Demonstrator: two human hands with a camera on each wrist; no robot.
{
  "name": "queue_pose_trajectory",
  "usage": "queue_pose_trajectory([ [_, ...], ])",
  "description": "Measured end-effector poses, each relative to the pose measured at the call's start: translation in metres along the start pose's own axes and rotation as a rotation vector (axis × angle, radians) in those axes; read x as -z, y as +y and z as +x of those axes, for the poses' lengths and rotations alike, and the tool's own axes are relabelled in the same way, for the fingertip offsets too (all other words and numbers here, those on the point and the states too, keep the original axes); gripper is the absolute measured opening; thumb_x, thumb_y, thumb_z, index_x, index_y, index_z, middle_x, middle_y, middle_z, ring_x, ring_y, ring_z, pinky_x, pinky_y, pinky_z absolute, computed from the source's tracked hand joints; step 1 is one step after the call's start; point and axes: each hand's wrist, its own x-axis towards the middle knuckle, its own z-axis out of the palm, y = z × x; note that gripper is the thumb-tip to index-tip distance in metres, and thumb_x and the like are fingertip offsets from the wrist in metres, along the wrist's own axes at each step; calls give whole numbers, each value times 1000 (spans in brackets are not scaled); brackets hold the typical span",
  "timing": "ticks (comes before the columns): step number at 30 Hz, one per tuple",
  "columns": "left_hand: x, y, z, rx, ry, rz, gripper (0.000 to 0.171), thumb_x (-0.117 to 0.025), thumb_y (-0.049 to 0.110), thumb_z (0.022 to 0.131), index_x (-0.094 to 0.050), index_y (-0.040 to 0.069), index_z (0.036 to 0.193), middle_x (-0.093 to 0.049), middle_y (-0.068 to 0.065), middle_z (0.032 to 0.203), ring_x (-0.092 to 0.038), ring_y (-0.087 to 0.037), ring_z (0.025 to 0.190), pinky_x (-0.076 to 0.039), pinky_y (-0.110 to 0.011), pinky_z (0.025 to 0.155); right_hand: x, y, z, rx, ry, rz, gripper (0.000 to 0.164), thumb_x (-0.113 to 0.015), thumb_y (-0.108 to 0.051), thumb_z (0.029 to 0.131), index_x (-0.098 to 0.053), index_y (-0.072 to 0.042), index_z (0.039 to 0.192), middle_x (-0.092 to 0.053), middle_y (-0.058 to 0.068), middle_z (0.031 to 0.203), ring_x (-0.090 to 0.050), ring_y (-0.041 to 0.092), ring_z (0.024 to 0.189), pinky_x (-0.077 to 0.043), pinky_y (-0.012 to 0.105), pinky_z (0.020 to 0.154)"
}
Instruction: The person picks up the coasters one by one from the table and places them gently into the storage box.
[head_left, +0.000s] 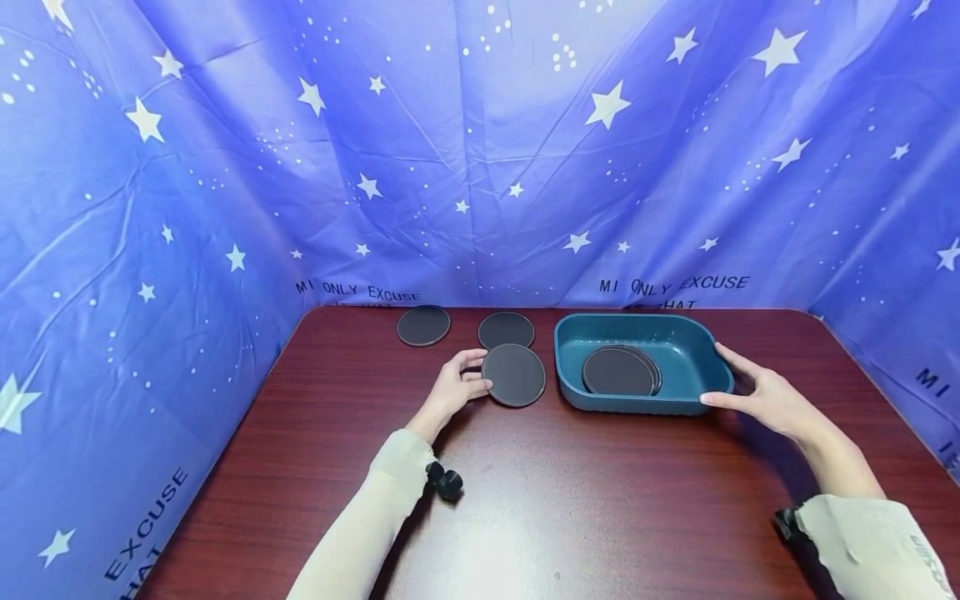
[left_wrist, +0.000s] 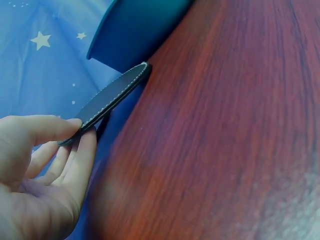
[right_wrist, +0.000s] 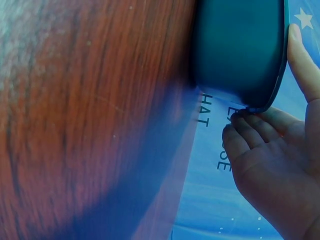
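Observation:
My left hand [head_left: 452,387] pinches the edge of a round dark coaster [head_left: 513,376] between thumb and fingers. In the left wrist view that coaster [left_wrist: 112,97] is tilted and shows light stitching along its rim. To its right stands a teal rectangular container [head_left: 678,406] with rounded corners. Several overlapping coasters [head_left: 618,372] lie inside, toward its left part. At the container's right end, my right hand [head_left: 772,402] holds the near corner, thumb at the front and fingers along the side. The right wrist view shows the fingertips touching the container's wall [right_wrist: 237,55].
Two more dark coasters lie near the table's back edge, one at the left [head_left: 423,326] and another [head_left: 506,330] just behind the held one. The reddish-brown wooden table [head_left: 525,500] is enclosed by a blue star-printed curtain [head_left: 465,150].

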Motion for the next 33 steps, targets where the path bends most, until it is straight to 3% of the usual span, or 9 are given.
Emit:
queue_pose_trajectory([
  [4,2,0,1,35,15,-67,60,-63,-16,84,-50,0,140,-53,-25,137,-65,-9,92,-62,-27,80,0,-1,0,-3,1,5,94,-72,-32,91,-13,-7,160,-31,40,151,-42,49,129,-30,-3,75],
  [6,4,1,1,37,21,-73,59,-63,-15,85,-50,1,140,-53,-24,137,-65,-9,93,-62,-27,80,0,-1,0,-8,-1,3,94,-72,-33,91,-12,-8,160,-30,40,152,-40,50,130,-39,7,90],
  [11,8,4,-1,31,24,-94,57,-62,-13,87,-50,1,141,-52,-24,137,-65,-7,90,-62,-27,81,-1,-2,0,-6,-9,2,95,-72,-32,92,-11,-8,160,-29,40,153,-38,52,132,-42,12,94],
  [13,8,6,0,25,25,-109,57,-62,-12,87,-50,1,141,-52,-23,136,-65,-6,87,-61,-27,82,-1,-1,0,-4,-4,1,95,-72,-33,91,-12,-8,160,-29,40,153,-39,52,131,-34,1,79],
  [18,5,15,2,16,32,-156,57,-62,-12,87,-50,2,141,-56,-16,128,-65,-4,81,-61,-25,78,3,-2,-2,-10,-6,-1,96,-72,-36,91,-10,-9,160,-30,39,153,-40,53,130,-32,-1,73],
  [23,-1,25,4,-8,12,-191,58,-62,-10,88,-50,4,142,-58,-9,120,-64,-4,81,-60,-21,77,7,-1,-5,-12,2,-3,96,-71,-36,92,-9,-10,160,-28,40,153,-39,54,130,-32,-1,73],
  [25,-2,30,4,-16,13,-196,58,-62,-10,88,-50,6,143,-59,-7,118,-64,-4,82,-60,-21,77,8,-2,-4,-13,1,-4,96,-71,-36,92,-9,-10,160,-27,39,154,-38,54,132,-40,8,84],
  [28,-2,34,2,-15,23,-203,57,-62,-10,89,-51,7,142,-59,-6,116,-63,-5,82,-60,-22,77,5,-3,-3,-17,-2,-5,96,-72,-36,92,-10,-9,160,-28,38,154,-39,52,132,-41,10,84],
  [33,-4,39,3,-25,7,-224,57,-61,-9,90,-50,8,144,-59,-5,115,-63,-5,84,-59,-22,79,1,-3,-1,-2,-4,22,95,-72,-32,92,-11,-6,160,-30,40,152,-42,51,129,-33,-2,75],
])
